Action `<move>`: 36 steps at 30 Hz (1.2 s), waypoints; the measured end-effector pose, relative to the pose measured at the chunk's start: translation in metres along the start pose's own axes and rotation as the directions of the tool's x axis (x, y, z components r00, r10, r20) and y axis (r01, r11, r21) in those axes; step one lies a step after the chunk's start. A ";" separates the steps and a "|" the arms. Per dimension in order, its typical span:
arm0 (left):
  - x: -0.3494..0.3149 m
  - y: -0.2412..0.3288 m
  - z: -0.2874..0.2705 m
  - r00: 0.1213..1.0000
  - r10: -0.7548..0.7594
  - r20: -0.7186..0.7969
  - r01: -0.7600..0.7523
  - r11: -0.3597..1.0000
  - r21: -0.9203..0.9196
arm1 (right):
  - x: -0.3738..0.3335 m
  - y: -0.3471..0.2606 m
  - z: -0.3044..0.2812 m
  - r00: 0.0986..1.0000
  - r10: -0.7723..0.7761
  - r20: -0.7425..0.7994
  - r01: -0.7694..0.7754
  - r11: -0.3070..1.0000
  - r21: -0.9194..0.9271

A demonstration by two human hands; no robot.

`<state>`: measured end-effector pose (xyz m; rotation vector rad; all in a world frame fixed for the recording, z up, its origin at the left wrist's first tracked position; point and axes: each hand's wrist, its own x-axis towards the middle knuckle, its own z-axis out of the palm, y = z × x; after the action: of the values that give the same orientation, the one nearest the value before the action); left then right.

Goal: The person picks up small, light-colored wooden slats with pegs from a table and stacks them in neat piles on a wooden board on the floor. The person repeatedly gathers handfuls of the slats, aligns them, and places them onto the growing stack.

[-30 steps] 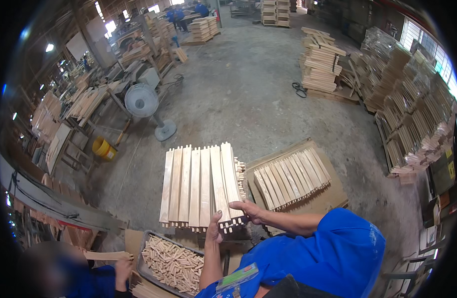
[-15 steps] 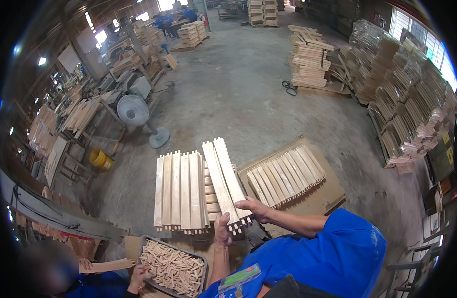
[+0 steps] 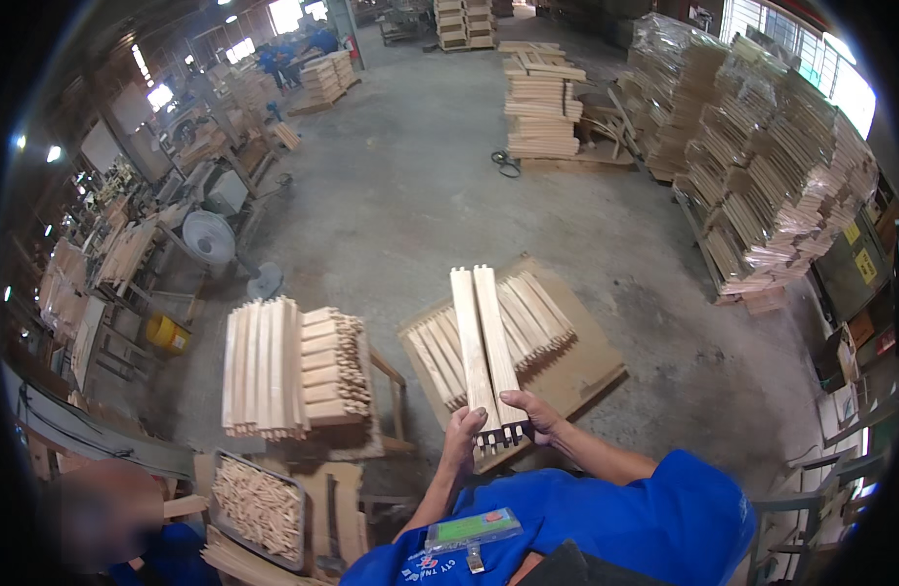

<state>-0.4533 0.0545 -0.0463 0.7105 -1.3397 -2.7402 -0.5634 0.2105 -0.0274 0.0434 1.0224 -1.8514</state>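
The left hand (image 3: 461, 437) and right hand (image 3: 539, 416) pinch the near ends of wooden slats (image 3: 475, 356), thumbs on top, other fingers mostly hidden. The slats extend over a row of similar pieces (image 3: 540, 317) on a cardboard sheet (image 3: 581, 379).

On our left we see a pedestal fan (image 3: 209, 237) on the concrete floor (image 3: 400, 195) and, near it, a yellow bucket (image 3: 166, 333). Ahead, a black coil (image 3: 509, 170) lies beside a tall lumber stack (image 3: 542, 112); on our right, plastic-wrapped stacks (image 3: 752, 166) stand near a bright window (image 3: 806, 59).

Undersides of held slats (image 3: 472, 342) unseen
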 end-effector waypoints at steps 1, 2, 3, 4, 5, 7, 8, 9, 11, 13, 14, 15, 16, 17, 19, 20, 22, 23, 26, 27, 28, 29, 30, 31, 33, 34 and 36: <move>0.003 -0.022 0.021 0.997 0.008 0.075 -0.009 1.000 0.012 | -0.025 -0.004 -0.026 1.000 -0.022 0.004 0.021 1.000 0.019; 0.011 -0.043 0.046 0.996 -0.035 0.078 0.032 0.999 0.035 | -0.045 -0.013 -0.051 0.996 -0.043 -0.075 0.044 0.999 0.015; 0.015 -0.063 0.069 0.992 -0.093 0.089 0.088 0.994 0.058 | -0.069 -0.016 -0.073 0.987 -0.054 -0.154 0.058 0.998 0.025; 0.014 -0.080 0.088 0.977 -0.208 0.053 0.201 0.973 0.117 | -0.092 -0.015 -0.092 0.956 -0.037 -0.291 0.046 0.999 0.024; 0.014 -0.097 0.109 0.975 -0.217 0.042 0.208 0.967 0.148 | -0.114 -0.019 -0.110 0.933 -0.046 -0.356 0.065 0.997 0.042; 0.023 -0.121 0.150 0.939 -0.266 0.219 0.215 0.949 0.231 | -0.156 -0.025 -0.145 0.929 -0.097 -0.357 0.159 0.976 0.148; 0.026 -0.132 0.168 0.905 -0.347 0.246 0.264 0.912 0.314 | -0.176 -0.026 -0.161 0.911 -0.102 -0.399 0.189 0.964 0.186; 0.028 -0.145 0.189 0.902 -0.324 0.286 0.244 0.928 0.283 | -0.191 -0.027 -0.175 0.897 -0.094 -0.432 0.215 0.947 0.241; 0.035 -0.162 0.220 0.845 -0.394 0.362 0.295 0.908 0.298 | -0.216 -0.028 -0.199 0.857 -0.146 -0.494 0.290 0.929 0.229; 0.046 -0.173 0.246 0.808 -0.460 0.368 0.315 0.865 0.390 | -0.234 -0.032 -0.215 0.819 -0.196 -0.539 0.357 0.910 0.210; 0.053 -0.176 0.259 0.776 -0.459 0.433 0.298 0.871 0.390 | -0.241 -0.035 -0.222 0.794 -0.207 -0.571 0.380 0.903 0.200; 0.058 -0.179 0.269 0.771 -0.477 0.423 0.307 0.859 0.409 | -0.248 -0.038 -0.229 0.777 -0.239 -0.582 0.411 0.893 0.183; 0.063 -0.182 0.278 0.764 -0.494 0.415 0.314 0.846 0.430 | -0.252 -0.043 -0.235 0.760 -0.217 -0.612 0.403 0.897 0.182; 0.069 -0.186 0.288 0.766 -0.503 0.399 0.327 0.840 0.432 | -0.254 -0.048 -0.241 0.753 -0.217 -0.621 0.406 0.897 0.178; 0.078 -0.192 0.303 0.778 -0.492 0.390 0.343 0.853 0.392 | -0.255 -0.061 -0.255 0.743 -0.211 -0.635 0.399 0.901 0.168; 0.085 -0.195 0.310 0.785 -0.492 0.376 0.352 0.854 0.383 | -0.252 -0.069 -0.263 0.740 -0.205 -0.641 0.391 0.906 0.161; 0.104 -0.200 0.319 0.793 -0.488 0.366 0.348 0.855 0.385 | -0.243 -0.085 -0.283 0.748 -0.190 -0.636 0.364 0.918 0.154; 0.117 -0.201 0.322 0.785 -0.493 0.375 0.355 0.854 0.380 | -0.235 -0.095 -0.294 0.759 -0.181 -0.625 0.347 0.925 0.153; 0.162 -0.206 0.330 0.808 -0.474 0.348 0.338 0.859 0.386 | -0.202 -0.128 -0.328 0.804 -0.151 -0.575 0.286 0.946 0.152; 0.179 -0.206 0.333 0.824 -0.459 0.331 0.322 0.862 0.391 | -0.188 -0.142 -0.339 0.819 -0.145 -0.556 0.267 0.953 0.144; 0.195 -0.208 0.338 0.845 -0.431 0.318 0.329 0.886 0.328 | -0.173 -0.159 -0.351 0.847 -0.118 -0.519 0.228 0.962 0.152; 0.207 -0.209 0.343 0.862 -0.409 0.299 0.336 0.903 0.266 | -0.158 -0.175 -0.362 0.869 -0.087 -0.486 0.188 0.969 0.161; 0.220 -0.207 0.347 0.874 -0.403 0.272 0.351 0.910 0.220 | -0.142 -0.190 -0.371 0.857 -0.034 -0.514 0.136 0.977 0.162; 0.238 -0.205 0.351 0.878 -0.417 0.234 0.364 0.900 0.239 | -0.126 -0.206 -0.381 0.901 -0.045 -0.432 0.124 0.980 0.157; 0.267 -0.201 0.360 0.915 -0.338 0.221 0.313 0.939 0.141 | -0.099 -0.236 -0.398 0.918 -0.005 -0.396 0.066 0.988 0.141; 0.278 -0.199 0.364 0.920 -0.339 0.195 0.322 0.940 0.116 | -0.086 -0.247 -0.405 0.932 0.027 -0.362 0.028 0.989 0.148; 0.306 -0.195 0.369 0.945 -0.303 0.123 0.295 0.953 0.074 | -0.054 -0.273 -0.423 0.958 0.074 -0.278 -0.032 0.988 0.153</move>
<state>-0.8398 0.3916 -0.1172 0.8093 -1.4469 -3.0464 -0.9073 0.5744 -0.1057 0.4311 1.0639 -1.9031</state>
